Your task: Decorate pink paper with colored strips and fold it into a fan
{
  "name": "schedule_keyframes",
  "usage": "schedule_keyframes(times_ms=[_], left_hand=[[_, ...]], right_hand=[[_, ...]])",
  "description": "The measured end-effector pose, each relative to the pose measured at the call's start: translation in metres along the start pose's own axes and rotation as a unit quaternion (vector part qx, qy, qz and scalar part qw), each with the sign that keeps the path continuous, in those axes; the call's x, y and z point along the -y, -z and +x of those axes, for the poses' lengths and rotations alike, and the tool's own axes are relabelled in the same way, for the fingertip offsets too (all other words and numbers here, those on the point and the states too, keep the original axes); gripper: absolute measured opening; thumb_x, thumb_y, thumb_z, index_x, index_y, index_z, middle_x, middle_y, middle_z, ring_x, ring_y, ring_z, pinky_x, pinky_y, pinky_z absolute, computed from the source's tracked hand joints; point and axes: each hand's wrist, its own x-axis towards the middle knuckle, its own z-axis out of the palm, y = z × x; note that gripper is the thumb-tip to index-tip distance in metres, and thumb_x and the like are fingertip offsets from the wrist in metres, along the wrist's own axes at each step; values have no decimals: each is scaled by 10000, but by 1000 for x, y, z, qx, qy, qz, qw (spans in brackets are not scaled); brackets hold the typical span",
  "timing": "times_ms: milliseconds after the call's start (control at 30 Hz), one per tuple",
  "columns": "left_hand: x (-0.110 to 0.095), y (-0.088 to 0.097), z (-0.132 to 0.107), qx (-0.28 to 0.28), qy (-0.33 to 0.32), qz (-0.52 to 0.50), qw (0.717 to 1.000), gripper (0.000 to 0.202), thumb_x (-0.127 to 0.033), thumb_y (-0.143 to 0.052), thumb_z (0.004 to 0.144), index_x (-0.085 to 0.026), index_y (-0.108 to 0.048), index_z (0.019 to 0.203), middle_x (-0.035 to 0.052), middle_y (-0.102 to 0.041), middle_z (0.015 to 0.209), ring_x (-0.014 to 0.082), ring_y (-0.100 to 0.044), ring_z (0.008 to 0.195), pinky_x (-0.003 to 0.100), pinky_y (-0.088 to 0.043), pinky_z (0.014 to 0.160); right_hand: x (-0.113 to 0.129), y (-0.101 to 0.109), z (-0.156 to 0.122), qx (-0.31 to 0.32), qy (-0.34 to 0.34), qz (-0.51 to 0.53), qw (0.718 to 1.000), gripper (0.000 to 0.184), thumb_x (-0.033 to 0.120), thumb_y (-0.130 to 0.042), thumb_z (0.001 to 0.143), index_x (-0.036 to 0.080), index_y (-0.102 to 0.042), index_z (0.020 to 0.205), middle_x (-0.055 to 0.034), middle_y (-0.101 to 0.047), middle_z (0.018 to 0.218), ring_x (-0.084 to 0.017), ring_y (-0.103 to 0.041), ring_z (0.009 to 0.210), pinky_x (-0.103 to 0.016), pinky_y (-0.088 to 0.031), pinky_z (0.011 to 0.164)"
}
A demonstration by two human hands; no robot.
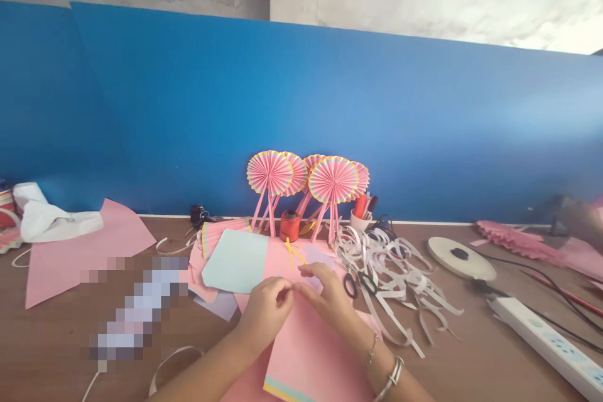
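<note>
My left hand (pixel 269 313) is closed in a pinch above a sheet of pink paper (pixel 316 352) with a blue and yellow striped edge. What its fingertips hold, if anything, is too small to make out. My right hand (pixel 327 295) meets it there, thumb tip against the left fingertips and index finger held apart, with nothing visible in its grip. Just beyond both hands lie a pale blue sheet (pixel 238 262) and thin yellow strips (pixel 293 252). Scissors with black handles (pixel 358 284) rest to the right of my right hand.
Several pink pleated paper fans (pixel 334 179) stand at the back around a red tape roll (pixel 289 226). Tangled white strips (pixel 391 264) spread rightward, near a round cream lid-like object (pixel 461 258) and a power strip (pixel 541 339). Pink paper (pixel 89 257) lies left.
</note>
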Motion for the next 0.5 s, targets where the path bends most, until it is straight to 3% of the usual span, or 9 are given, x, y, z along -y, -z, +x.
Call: schedule_keyframes(times_ms=[267, 367, 500], left_hand=[[-10, 9, 3, 63, 96, -140, 983, 210, -329, -477, 783, -174, -586, 695, -15, -550, 622, 133, -469, 596, 238, -365, 572], [-4, 10, 7, 49, 109, -158, 980, 220, -353, -490, 769, -167, -585, 703, -4, -572, 650, 147, -496, 633, 249, -382, 606], [9, 17, 16, 68, 179, -119, 974, 136, -283, -491, 740, -165, -556, 730, -11, -564, 649, 143, -520, 643, 244, -386, 618]], right_hand=[[-11, 11, 5, 43, -72, 62, 995, 228, 371, -637, 759, 179, -696, 866, -68, -697, 839, -212, -623, 824, -316, -459, 768], [-10, 21, 8, 62, -103, 51, 991, 189, 300, -556, 786, 171, -695, 778, -49, -692, 784, -188, -610, 774, -289, -446, 733], [-13, 34, 9, 144, -135, 43, 979, 213, 237, -490, 783, 158, -686, 758, -30, -669, 722, -152, -575, 674, -247, -416, 611]])
